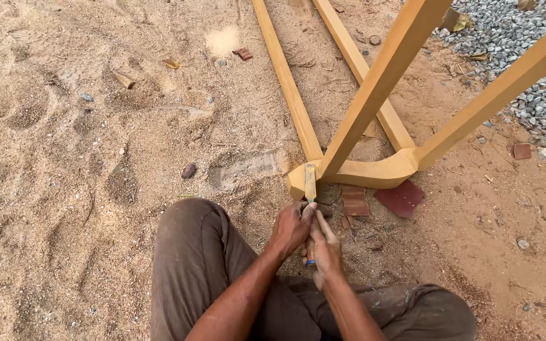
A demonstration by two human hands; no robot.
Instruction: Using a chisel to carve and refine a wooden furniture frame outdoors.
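The chisel stands nearly upright in the view, long axis running straight away from the person, its blade end set against the near corner of the wooden frame where a curved rail meets an upright. The frame lies directly ahead of both hands. The left hand wraps the shaft higher up, nearer the frame; the right hand closes round the handle end, nearer the body. Both grips are closed on the tool. Reddish sandpaper pieces lie on the sand just beside the corner.
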